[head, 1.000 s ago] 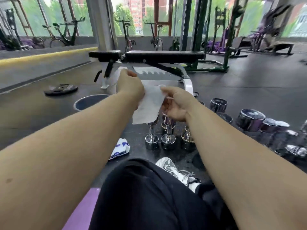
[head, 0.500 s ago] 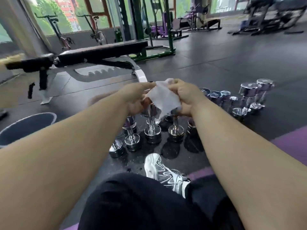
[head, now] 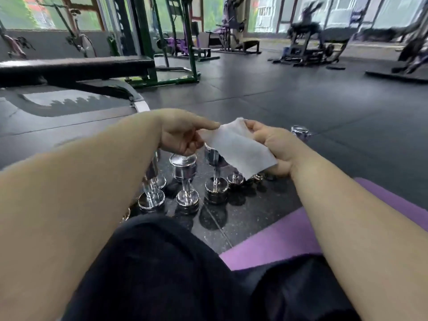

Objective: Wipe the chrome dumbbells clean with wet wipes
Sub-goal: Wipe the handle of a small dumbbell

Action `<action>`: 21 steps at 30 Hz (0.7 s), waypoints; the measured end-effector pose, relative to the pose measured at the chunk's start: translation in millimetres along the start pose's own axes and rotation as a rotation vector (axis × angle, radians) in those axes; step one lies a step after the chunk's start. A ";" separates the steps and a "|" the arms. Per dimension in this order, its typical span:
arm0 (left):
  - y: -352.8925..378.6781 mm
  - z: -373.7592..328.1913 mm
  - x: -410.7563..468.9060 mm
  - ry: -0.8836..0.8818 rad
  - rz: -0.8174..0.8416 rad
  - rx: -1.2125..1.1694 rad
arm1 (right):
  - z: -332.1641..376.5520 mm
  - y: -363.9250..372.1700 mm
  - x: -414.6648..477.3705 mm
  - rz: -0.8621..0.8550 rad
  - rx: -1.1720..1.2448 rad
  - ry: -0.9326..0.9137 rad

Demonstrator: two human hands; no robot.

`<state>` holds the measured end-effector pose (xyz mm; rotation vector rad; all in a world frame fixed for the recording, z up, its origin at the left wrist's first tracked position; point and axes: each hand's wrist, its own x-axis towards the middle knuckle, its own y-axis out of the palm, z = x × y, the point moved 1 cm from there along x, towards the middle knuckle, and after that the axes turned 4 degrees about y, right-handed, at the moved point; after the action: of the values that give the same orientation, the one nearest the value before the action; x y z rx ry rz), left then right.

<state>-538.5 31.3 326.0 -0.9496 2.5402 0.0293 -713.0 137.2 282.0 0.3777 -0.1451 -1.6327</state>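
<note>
Through the head camera, my left hand [head: 183,135] pinches the upper left edge of the thin white wet wipe [head: 236,147]. My right hand [head: 275,147] has its fingers curled round the opposite edge, so the sheet is stretched between them in the middle of the frame. Just below stand the small chrome dumbbells [head: 184,179], clustered on end on the black speckled rubber floor [head: 301,100]. I cannot tell whether the wipe touches any of them — its lower corner hangs in front of the ones at the right. Thin and wet as the sheet is, I judge it could tear if I pull my hands further apart. The dumbbells stand close together on narrow ends, so a careless wrist reaching for one could tip it into its neighbours — or roll it toward my black-trousered leg [head: 162,262] and the purple foam mat [head: 289,239] at lower right. Wetted chrome may also slide out of my grip.
</note>
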 end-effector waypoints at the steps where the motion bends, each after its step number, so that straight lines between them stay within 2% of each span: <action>1: 6.8 2.3 2.3 0.004 0.002 0.021 | -1.5 -4.0 -6.0 -0.014 0.001 -0.016; 6: 21.3 29.0 11.6 0.048 -0.015 -0.101 | -26.1 5.1 -18.9 -0.128 -0.051 0.004; 9: 13.5 18.9 14.9 0.112 0.018 -0.197 | -21.7 10.9 -18.4 -0.216 -0.059 -0.034; 12: 15.2 9.9 18.3 0.149 0.109 -0.310 | -16.8 15.2 -11.8 -0.244 -0.097 -0.065; 14: 17.6 11.0 22.9 0.162 0.170 -0.292 | -23.2 14.4 -0.4 -0.276 -0.135 -0.041; 18: 15.1 13.8 70.9 0.177 0.068 -0.352 | -30.1 -13.7 36.7 -0.290 -0.143 0.055; 21: 18.9 13.3 122.2 0.158 0.012 -0.289 | -25.4 -51.7 73.8 -0.254 -0.173 0.112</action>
<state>-627.8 -28.0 262.9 -1.0812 2.7369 0.3470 -757.5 73.0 230.4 0.3645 0.1332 -1.8533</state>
